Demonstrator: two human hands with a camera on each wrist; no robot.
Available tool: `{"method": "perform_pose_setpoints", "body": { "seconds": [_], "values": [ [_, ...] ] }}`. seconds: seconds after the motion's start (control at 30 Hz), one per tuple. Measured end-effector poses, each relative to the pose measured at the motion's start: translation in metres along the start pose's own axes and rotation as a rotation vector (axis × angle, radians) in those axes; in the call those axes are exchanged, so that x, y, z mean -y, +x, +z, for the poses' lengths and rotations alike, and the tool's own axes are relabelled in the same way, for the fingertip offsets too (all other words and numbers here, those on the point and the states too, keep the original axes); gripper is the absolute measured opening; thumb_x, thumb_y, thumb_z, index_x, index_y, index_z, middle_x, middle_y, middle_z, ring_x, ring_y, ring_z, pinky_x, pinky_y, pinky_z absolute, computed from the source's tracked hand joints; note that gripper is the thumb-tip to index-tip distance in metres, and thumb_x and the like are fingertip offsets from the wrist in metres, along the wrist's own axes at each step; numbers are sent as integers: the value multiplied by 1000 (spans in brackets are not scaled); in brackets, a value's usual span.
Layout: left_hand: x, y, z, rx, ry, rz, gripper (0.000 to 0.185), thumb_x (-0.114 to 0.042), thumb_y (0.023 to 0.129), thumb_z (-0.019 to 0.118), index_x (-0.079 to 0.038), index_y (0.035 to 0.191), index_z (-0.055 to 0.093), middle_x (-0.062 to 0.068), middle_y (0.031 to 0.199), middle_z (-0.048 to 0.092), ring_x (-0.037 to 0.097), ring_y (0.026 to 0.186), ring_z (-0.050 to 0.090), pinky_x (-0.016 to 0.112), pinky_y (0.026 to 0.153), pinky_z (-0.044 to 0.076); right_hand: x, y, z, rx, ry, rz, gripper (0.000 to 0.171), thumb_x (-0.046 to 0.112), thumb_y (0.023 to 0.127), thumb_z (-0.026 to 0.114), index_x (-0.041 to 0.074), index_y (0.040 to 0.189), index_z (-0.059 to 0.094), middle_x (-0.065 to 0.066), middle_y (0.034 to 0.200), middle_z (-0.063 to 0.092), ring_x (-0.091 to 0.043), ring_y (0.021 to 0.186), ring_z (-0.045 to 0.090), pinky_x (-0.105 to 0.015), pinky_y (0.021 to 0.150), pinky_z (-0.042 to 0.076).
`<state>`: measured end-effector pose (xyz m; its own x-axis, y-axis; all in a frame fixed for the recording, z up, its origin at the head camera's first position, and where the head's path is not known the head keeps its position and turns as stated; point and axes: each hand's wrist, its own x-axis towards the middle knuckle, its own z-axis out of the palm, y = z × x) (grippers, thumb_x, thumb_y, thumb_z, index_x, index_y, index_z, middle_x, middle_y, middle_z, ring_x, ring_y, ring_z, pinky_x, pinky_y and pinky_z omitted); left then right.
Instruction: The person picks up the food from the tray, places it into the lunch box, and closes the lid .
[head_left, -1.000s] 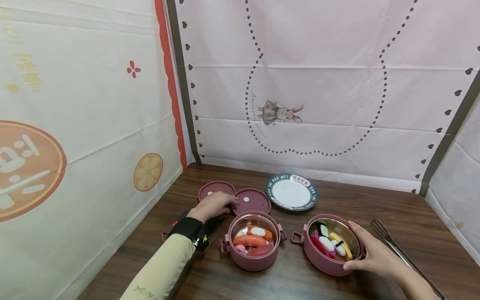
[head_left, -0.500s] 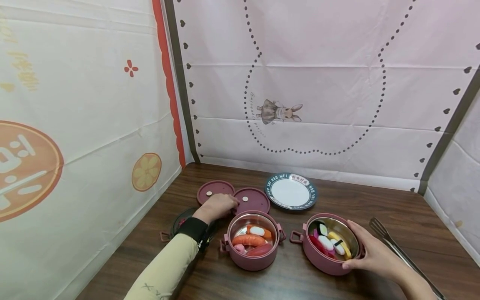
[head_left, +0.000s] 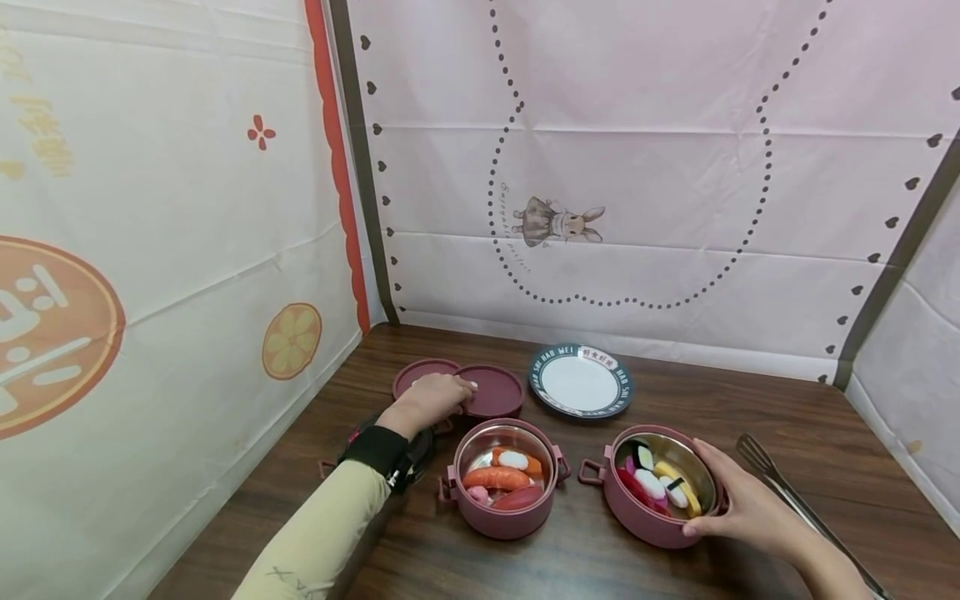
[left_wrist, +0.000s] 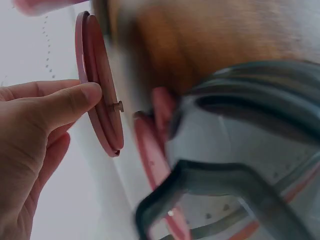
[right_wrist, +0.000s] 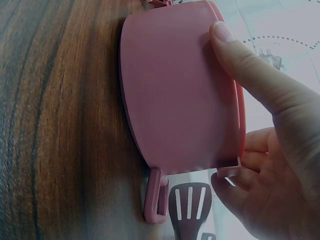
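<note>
Pink lid (head_left: 491,390) pinched in left hand (head_left: 429,398), right hand (head_left: 738,504) cupping pink bowl (head_left: 651,512)

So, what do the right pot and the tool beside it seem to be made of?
Right pot: matte pink outside, likely plastic; its inside shines like polished steel. The right hand holds it. Slotted tool: grey with a metallic gleam, probably steel.

Far across my table (head_left: 750,417) sits a white plate (head_left: 581,382) with a dark lettered rim. A slotted spatula (head_left: 757,456) lies at the right. Between them, nearer, stands a pink pot (head_left: 504,479) holding toy food.
</note>
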<state>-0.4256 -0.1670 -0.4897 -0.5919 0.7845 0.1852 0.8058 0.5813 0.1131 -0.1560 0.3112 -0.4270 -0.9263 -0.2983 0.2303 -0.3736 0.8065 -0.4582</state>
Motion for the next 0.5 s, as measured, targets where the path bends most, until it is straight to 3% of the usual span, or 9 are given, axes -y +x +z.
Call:
{"method": "perform_pose_setpoints", "body": {
  "seconds": [0.03,0.1,0.17,0.23,0.3,0.5],
  "values": [
    [1,1,-4,-2,-24,-18,5,-27,96,68,-27,95,72,-15,99,72,-1,89,65,20,74,52,0,0,0,-1,0,-3,112,42,66,91,-8,148,35,-33,146,44,-52,128,48,-70,93,45],
    [-50,-6,-52,73,217,-125,8,-19,92,71,-23,86,70,-11,85,71,7,76,64,30,68,54,1,0,0,-4,-1,-8,112,42,65,91,-9,148,35,-33,146,44,-52,128,48,-70,93,45],
    [-80,-14,-83,36,269,-136,7,-15,90,72,-19,84,71,-7,82,71,10,73,64,30,66,53,1,0,0,-6,-3,-13,112,42,65,91,-9,147,36,-33,146,44,-52,128,48,-70,93,45],
    [-100,-19,-108,33,282,-154,6,-16,92,71,-19,86,72,-6,85,73,10,75,65,29,68,53,1,0,0,-8,-3,-14,112,42,65,92,-10,147,36,-33,146,44,-52,128,48,-71,93,45],
    [-108,-23,-123,28,284,-153,5,-16,93,70,-18,90,74,-6,88,74,10,78,66,29,70,54,1,0,0,-7,-3,-13,112,42,65,92,-9,148,36,-33,146,44,-52,128,48,-70,93,45],
    [-114,-23,-151,-4,316,-119,9,-18,88,75,-20,97,76,-5,95,76,12,90,71,31,78,57,1,0,-1,2,3,-2,112,43,65,91,-8,148,35,-33,146,43,-52,129,48,-71,93,45]
  ]
}}
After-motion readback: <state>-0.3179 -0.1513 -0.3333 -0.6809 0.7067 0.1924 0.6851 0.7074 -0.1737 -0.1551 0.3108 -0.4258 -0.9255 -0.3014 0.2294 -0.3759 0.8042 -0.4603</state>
